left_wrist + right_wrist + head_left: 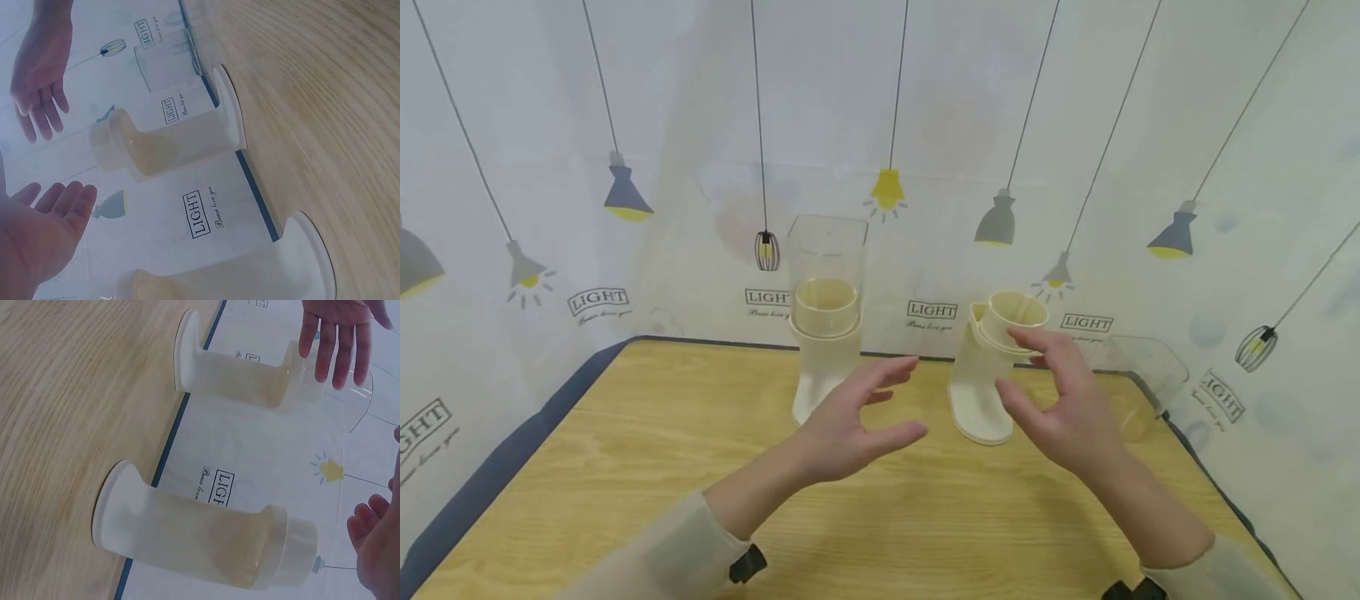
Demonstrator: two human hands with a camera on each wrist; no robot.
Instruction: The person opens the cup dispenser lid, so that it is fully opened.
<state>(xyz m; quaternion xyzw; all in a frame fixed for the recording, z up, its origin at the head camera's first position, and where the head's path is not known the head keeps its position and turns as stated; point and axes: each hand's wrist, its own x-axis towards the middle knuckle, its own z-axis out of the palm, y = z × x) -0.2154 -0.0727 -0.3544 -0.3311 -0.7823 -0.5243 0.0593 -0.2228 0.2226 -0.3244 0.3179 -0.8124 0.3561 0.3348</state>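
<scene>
In the head view, my left hand (850,425) hangs at centre and my right hand (1063,400) right of centre, both empty — fingers loosely spread, thumbs well away from the forefingers. The left cream stand (827,367) is left of centre on the surface (700,467), a clear container (827,250) upright around its collar, which seems to keep it from sliding off. The right cream stand (981,392) shows a bare collar; its broad foot probably steadies it. A loose clear container (1157,375) lies at right, partly hidden by my hand.

In the left wrist view, my right hand at upper left is apart from the middle stand — its overlap elsewhere is only the angle.

In the right wrist view, my left hand droops at upper right, palm showing, gripping nothing.
</scene>
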